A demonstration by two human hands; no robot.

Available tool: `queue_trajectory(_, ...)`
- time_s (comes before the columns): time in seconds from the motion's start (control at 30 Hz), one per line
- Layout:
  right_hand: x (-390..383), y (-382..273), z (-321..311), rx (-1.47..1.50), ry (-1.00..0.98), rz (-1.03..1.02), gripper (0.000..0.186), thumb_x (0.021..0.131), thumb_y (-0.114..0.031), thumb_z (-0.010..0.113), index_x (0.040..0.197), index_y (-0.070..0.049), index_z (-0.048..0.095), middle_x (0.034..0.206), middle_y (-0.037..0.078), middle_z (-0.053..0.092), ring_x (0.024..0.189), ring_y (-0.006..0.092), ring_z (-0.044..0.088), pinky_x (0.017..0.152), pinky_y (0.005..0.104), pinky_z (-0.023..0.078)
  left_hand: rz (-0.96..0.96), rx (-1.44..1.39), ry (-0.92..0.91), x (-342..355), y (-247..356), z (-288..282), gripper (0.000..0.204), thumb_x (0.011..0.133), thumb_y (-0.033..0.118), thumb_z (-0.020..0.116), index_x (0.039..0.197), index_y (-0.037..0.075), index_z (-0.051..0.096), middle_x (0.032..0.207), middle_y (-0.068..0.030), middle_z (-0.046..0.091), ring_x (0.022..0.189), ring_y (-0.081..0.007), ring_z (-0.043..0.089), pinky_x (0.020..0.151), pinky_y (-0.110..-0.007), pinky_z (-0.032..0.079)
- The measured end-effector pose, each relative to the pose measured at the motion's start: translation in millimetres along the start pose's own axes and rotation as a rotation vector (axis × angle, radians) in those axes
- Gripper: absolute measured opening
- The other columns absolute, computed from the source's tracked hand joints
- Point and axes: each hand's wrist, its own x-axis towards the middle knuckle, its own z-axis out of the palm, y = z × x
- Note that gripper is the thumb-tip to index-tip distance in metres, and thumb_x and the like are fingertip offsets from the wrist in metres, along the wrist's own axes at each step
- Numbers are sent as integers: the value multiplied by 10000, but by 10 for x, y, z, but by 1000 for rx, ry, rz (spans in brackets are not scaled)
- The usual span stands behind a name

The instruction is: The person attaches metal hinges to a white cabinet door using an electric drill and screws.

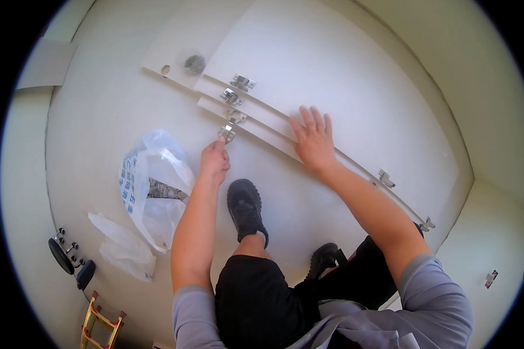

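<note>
Several long white panels (337,75) lie stacked and staggered on the floor, metal cabinet hinges along their near edges. Thumb and fingers of my left hand (215,164) are closed on the arm of a cabinet hinge (227,132), which sticks out from the nearest panel's left end. Just behind it sit a second hinge (232,96) and a third hinge (243,82) on the other panels. My right hand (315,141) rests with fingers spread over the panel edges. Farther right along the edge, another hinge (386,178) shows beyond my right forearm.
A small heap of metal pieces (194,64) lies on a panel beside a round hole (165,70). To the left are an opened plastic bag (135,192) with metal parts inside and a white plastic sheet (125,249). A yellow ladder (102,323) is at lower left. Walls bound the far right.
</note>
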Motion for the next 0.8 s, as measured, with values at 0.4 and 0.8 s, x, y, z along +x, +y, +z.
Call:
queue_trajectory(0.4,204,110,140,10,-168,68,970,880,-420,777,1651,-247,214,1722,138,132,1558,478,129,1155,784,170,3,93,49,98,21,-33,326,1064,375,607,1089,50,625,596,22,428,441,-83,305,410,-256,246)
queue_trajectory(0.8,136,82,250,54,-148,72,1004,854,-399,807,1655,-269,215,1727,129,155,1566,455,149,1178,753,178,57,313,174,-497,-403,-47,307,1069,317,580,1140,39,687,639,9,503,486,-87,412,441,-283,336)
